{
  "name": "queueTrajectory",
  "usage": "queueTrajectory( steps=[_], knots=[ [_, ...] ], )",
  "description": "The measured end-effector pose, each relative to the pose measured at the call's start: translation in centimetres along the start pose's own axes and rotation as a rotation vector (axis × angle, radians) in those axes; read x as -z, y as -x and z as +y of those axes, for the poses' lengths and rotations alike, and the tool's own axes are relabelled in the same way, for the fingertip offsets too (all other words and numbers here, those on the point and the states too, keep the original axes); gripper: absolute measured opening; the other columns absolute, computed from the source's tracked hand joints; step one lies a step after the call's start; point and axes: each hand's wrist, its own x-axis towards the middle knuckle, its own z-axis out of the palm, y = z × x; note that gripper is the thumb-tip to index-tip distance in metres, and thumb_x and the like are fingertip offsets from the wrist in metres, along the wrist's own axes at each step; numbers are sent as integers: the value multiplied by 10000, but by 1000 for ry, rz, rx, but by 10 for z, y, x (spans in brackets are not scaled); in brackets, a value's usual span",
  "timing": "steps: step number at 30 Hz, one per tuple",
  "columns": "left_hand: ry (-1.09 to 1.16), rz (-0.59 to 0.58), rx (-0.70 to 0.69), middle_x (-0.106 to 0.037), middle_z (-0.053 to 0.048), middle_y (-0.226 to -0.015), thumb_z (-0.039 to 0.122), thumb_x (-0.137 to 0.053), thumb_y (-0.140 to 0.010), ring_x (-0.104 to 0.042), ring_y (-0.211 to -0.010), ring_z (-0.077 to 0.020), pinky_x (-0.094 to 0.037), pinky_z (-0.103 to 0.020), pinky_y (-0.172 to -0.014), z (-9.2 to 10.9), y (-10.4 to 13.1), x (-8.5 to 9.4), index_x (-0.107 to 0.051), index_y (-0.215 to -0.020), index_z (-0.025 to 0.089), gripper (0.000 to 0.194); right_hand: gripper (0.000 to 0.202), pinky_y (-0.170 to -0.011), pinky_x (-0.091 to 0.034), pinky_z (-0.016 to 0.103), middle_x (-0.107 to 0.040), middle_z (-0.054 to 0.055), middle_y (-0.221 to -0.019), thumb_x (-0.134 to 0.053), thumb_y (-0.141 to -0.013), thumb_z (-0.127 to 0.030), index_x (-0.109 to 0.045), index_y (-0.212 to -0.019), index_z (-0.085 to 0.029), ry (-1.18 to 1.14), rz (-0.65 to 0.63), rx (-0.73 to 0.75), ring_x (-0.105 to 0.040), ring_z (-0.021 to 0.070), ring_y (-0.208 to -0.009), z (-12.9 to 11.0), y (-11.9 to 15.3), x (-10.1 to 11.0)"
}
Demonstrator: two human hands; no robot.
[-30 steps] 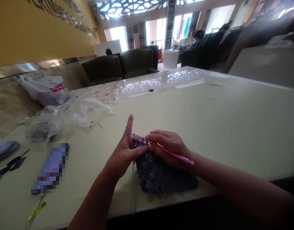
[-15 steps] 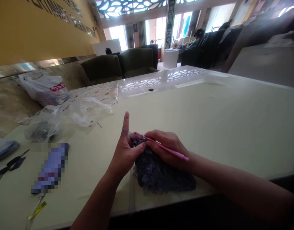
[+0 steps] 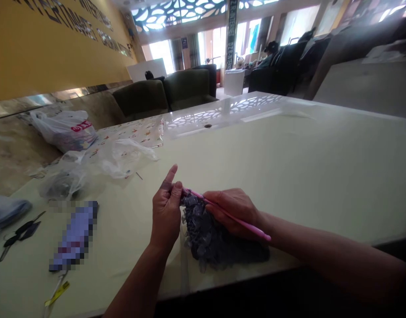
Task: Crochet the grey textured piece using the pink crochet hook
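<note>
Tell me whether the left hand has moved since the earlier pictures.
Yes. Judged against the tabletop hole, the left hand has shifted slightly leftward in the view, and its thumb has swung left too.

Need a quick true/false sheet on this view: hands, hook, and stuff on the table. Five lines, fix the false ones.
1. The right hand holds a pink crochet hook. True.
2. The left hand holds the keys. False: the keys lie on the table at the left, apart from both hands.
3. The index finger of the left hand is extended. True.
4. The white plastic bag with red lettering is to the right of the dark gray crocheted piece. False: it is to the left of the piece and farther back.
5. A yellow tag is on the white cable. True.
</note>
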Motion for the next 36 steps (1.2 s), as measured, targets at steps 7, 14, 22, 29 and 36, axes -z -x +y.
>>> queueTrajectory(
  steps=[7, 14, 22, 29, 36],
  knots=[
    [302, -112, 219, -516, 73, -615, 350, -734, -839, -444, -515, -50, -383, -172, -534, 0, -2, -2, -473, -1469, 277, 686, 156, -491, -390, 248, -634, -13, -636, -450, -1000, -250, -595, -1006, -194, 9, -14, 7, -532, 112, -487, 3, 2, -2],
    [397, -260, 183, -634, 33, -836, 262, -763, -808, -596, -729, -88, -486, -208, -720, 1, 0, -1, -373, -1516, 308, 809, 137, -487, -364, 233, -581, -31, -603, -462, -998, -251, -578, -966, -187, 37, 0, -38, -502, 98, -469, 9, 0, -1],
    [260, -338, 112, -645, 42, -854, 209, -779, -789, -602, -807, -94, -477, -226, -830, -3, 0, 1, -308, -1536, 379, 899, 202, -616, -436, 239, -665, 39, -893, -503, -999, -308, -555, -1130, -164, 33, -43, -47, -587, 121, -681, 13, -4, 1],
    [204, -398, 132, -634, 51, -816, 194, -788, -777, -564, -727, -83, -451, -213, -740, 0, 2, 2, -228, -1553, 414, 982, 179, -593, -432, 220, -634, 24, -823, -467, -1023, -293, -578, -1066, -160, 39, -81, 41, -563, 112, -650, 16, -5, 2],
    [255, -413, 189, -643, 55, -796, 176, -800, -764, -578, -724, -90, -451, -230, -754, 0, 1, 0, -161, -1565, 418, 1053, 175, -607, -463, 228, -646, 49, -852, -489, -1006, -264, -602, -1064, -144, -18, -55, 35, -593, 120, -678, 16, -4, 4]
  ],
)
